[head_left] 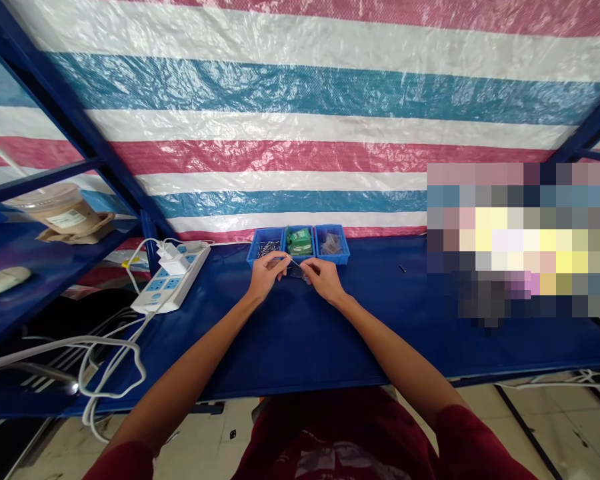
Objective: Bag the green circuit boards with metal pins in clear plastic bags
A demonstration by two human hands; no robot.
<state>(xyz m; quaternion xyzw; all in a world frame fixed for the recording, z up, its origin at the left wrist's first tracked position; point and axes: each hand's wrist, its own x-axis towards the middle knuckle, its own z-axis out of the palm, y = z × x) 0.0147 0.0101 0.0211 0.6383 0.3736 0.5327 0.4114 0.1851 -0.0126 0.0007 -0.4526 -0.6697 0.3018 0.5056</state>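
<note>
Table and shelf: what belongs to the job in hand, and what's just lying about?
Likely part of the job:
thin piece between left hand and right hand
three blue trays
small metal parts
green packets
see-through pieces

Probably just lying about:
power strip
drink cup
computer mouse
loose dark piece, though possibly a stray part

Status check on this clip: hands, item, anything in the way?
Left hand, right hand pinching. Thin pale item between them, too small to identify. Three blue rectangular plastic bins just beyond, not blocking.
</note>
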